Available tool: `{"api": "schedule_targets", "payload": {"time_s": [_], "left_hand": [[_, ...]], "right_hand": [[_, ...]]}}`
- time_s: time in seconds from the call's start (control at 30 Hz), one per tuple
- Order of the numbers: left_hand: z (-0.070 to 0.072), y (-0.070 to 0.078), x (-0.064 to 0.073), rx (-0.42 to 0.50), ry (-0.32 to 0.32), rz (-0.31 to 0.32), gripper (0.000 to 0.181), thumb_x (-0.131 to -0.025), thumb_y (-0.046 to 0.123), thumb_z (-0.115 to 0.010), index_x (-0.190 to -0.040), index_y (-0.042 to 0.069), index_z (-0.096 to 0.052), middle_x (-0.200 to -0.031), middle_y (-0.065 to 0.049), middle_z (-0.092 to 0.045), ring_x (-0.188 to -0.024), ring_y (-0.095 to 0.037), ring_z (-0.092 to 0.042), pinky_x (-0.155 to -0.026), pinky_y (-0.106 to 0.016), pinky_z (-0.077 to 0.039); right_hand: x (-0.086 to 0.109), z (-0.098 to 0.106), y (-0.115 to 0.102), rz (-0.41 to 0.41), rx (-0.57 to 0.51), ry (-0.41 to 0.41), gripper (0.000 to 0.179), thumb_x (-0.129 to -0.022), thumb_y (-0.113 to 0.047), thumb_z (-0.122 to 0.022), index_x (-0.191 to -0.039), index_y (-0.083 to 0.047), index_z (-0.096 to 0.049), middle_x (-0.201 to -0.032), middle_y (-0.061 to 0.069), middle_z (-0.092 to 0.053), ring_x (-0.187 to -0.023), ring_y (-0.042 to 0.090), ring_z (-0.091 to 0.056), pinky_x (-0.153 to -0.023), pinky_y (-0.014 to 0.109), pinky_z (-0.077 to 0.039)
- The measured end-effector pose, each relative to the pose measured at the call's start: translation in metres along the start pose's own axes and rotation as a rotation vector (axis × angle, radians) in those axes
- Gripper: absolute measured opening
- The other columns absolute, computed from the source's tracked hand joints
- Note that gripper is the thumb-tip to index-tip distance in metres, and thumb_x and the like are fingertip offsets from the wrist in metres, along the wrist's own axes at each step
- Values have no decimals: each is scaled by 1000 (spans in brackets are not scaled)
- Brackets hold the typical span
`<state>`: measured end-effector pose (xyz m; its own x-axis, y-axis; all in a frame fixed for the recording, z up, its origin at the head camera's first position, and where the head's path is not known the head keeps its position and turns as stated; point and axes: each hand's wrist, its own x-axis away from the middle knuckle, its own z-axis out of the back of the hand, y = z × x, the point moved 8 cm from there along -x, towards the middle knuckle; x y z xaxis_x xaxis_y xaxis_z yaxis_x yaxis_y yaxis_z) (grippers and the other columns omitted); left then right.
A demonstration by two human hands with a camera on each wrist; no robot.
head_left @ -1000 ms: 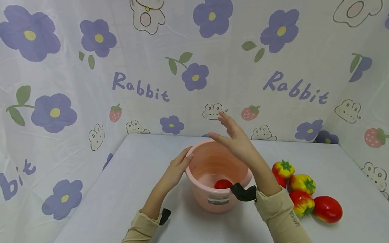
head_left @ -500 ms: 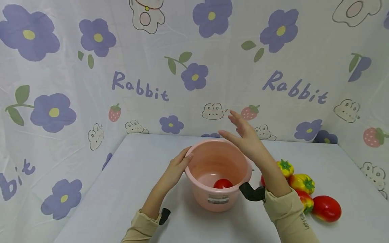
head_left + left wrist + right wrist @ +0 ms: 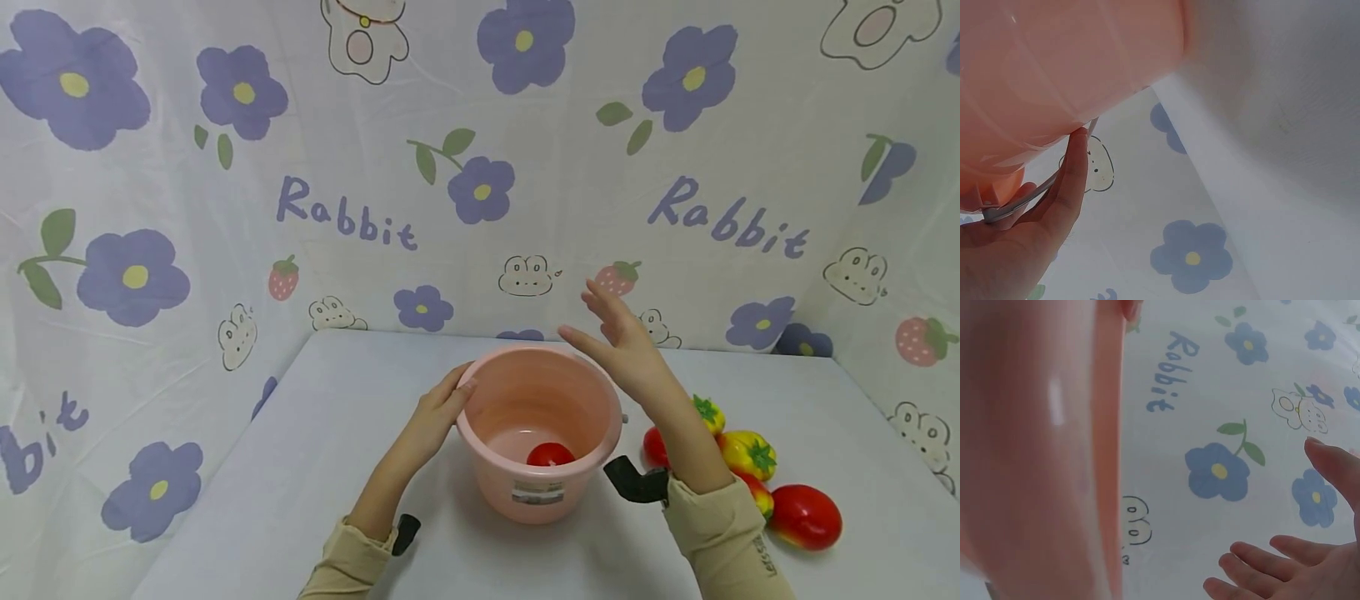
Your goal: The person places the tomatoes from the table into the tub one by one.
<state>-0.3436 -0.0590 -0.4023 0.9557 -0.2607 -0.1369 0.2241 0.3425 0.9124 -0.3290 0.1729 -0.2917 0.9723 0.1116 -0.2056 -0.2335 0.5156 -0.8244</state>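
Note:
A pink plastic bucket stands upright on the table with a rounded red fruit lying inside. My left hand grips its left rim, thumb over the edge. In the left wrist view, the fingers of that hand lie along the outer wall, by the thin grey handle. Above the bucket's right side, my right hand is raised with nothing in it. The right wrist view shows its fingers spread, apart from the bucket.
To the right, partly behind the right forearm, are a yellow-and-red pepper with a green top, others like it, and a smooth red fruit. Flower-printed cloth hangs behind the white table.
My right hand has drifted right, away from over the bucket, its fingers staying spread. The left hand and the bucket have held still.

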Motion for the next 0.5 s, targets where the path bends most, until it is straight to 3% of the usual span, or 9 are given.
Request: {"api": "schedule_targets", "payload": {"time_s": [0.3, 0.5], "left_hand": [[2, 0, -1, -11, 16, -11, 46, -101, 45, -43, -144, 29, -46, -142, -5, -56, -124, -28, -58, -101, -51, -48], [2, -3, -1, -3, 22, -2, 45, -100, 48, -44, -143, 34, -47, -144, 0, -54, -130, -24, -54, -106, -52, -45]], "right_hand": [[2, 9, 14, -26, 31, 33, 86, -91, -42, -64, -158, -27, -12, -163, 8, -25, -149, 37, -25, -115, 61, -29], [5, 13, 21, -34, 30, 35, 85, -92, -41, -63, -158, -25, -12, -162, 10, -24, -149, 36, -24, -115, 60, -29]]}}
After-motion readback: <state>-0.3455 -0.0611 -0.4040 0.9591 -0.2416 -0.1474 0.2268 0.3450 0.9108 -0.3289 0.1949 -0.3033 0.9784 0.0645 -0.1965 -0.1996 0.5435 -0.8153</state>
